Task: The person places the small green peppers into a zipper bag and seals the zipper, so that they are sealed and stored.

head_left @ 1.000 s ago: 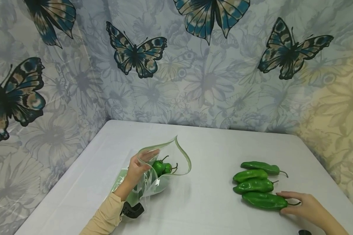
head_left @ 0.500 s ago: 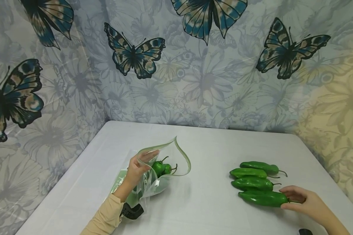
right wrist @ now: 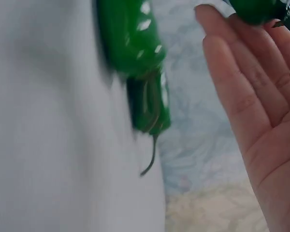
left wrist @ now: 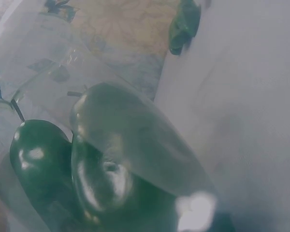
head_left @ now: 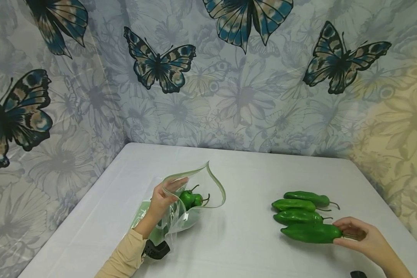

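My left hand (head_left: 162, 197) holds a clear zip bag (head_left: 187, 221) by its rim, the mouth gaping toward the right. Green peppers (head_left: 187, 198) lie inside it with stems up; in the left wrist view, two glossy peppers (left wrist: 121, 154) show through the plastic. On the right, my right hand (head_left: 361, 236) grips a long green pepper (head_left: 309, 233) by its stem end, thumb below and fingers above. That pepper (right wrist: 253, 9) is cut off at the top of the right wrist view. Just behind it lie three more green peppers (head_left: 297, 217) in a stack of rows.
A white table (head_left: 243, 247) carries everything, with bare surface between bag and peppers. Pale green flat material (head_left: 142, 212) lies under the left forearm. Butterfly-print cloth (head_left: 243, 88) hangs behind and at both sides.
My right hand has closed on the nearest pepper's stem end and raised it slightly. The two middle peppers of the row shifted a little to the left. My left hand and the bag stayed put.
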### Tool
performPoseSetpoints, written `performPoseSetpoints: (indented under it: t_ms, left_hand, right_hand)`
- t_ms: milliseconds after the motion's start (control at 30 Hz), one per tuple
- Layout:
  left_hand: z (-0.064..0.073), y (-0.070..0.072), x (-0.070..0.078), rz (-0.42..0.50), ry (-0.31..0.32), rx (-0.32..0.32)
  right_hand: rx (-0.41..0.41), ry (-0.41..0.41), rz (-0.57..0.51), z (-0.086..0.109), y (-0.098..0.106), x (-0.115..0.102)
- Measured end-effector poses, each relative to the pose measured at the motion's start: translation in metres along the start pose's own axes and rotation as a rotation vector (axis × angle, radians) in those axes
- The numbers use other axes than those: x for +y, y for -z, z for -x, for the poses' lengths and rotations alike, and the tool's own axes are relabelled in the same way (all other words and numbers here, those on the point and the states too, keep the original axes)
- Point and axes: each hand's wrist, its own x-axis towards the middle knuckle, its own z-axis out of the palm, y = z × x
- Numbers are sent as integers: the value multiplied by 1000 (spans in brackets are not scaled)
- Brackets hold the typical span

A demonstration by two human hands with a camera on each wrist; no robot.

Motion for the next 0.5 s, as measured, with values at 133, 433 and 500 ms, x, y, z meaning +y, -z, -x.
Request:
performPoseSetpoints:
  t_ms: [133, 433, 500]
  left_hand:
    - [0, 0, 0, -3, -1, -1]
    - [1, 0, 0, -16, 15, 9]
    - [2, 0, -1, -19, 29, 16]
  right_hand:
    - [-32, 164, -211, 0, -1, -3]
    - [-198, 452, -599, -10, -3, -10]
    - [-238, 469, -632, -11, -4, -13]
